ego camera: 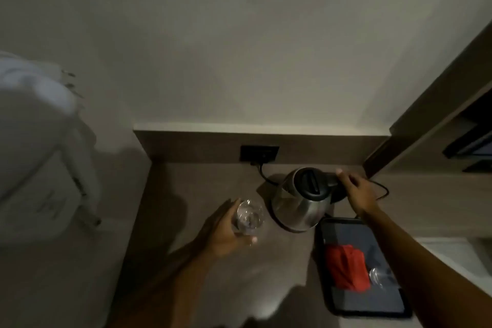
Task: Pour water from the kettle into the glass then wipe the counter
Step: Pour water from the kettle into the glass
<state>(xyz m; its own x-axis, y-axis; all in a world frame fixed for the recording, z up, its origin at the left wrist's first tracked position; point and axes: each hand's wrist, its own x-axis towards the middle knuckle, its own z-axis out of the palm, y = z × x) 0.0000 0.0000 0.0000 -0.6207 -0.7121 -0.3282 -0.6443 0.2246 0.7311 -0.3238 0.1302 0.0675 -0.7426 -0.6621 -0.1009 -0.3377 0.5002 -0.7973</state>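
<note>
The steel kettle (299, 202) stands upright on its base at the back of the desk (202, 184), lid down, with its black handle pointing right. The right hand (355, 189) is wrapped around that handle, its grip clamped on it from the right side, thumb lying along the top. Just left of the kettle, close but apart from it, is the clear glass (249, 217), with the left hand (226, 234) curled around its left and near sides, fingers closed on it. The picture is soft there, so whether the glass sits on the desk or is raised a little off it cannot be told; it seems to have little or nothing in it.

A black cord (262, 174) runs from the kettle's base up to a dark wall socket (259, 153) on the low back panel. To the right of the kettle, near the front, lies a dark tray (372, 303). On the tray rests a crumpled red cloth (346, 266), and just beside it, to the right, a second clear glass (378, 275) lies tipped on its side.
</note>
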